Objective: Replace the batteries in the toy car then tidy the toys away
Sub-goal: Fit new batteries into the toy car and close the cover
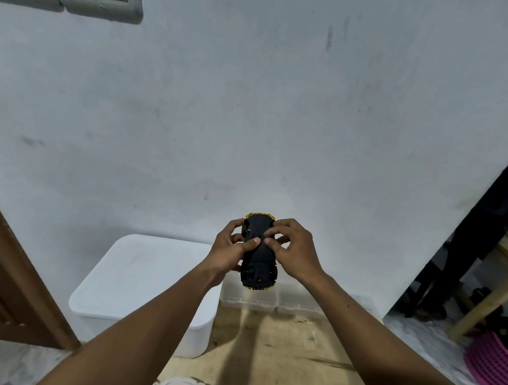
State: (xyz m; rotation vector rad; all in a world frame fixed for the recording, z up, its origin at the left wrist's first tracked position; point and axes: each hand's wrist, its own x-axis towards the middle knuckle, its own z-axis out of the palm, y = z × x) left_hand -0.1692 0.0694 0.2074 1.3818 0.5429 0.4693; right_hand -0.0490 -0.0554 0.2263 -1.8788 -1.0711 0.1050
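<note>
- Both hands hold a black and gold toy car [259,252] in mid-air, above a white lidded bin [144,286] and clear boxes [274,303] by the wall.
- The left hand [230,251] grips its side; the right hand [292,249] fingers [269,242] close on the underside.
- The car is belly-up, its long axis pointing away from the person.
- Likely opening the battery cover: steady the body, press with the thumbs.
</note>
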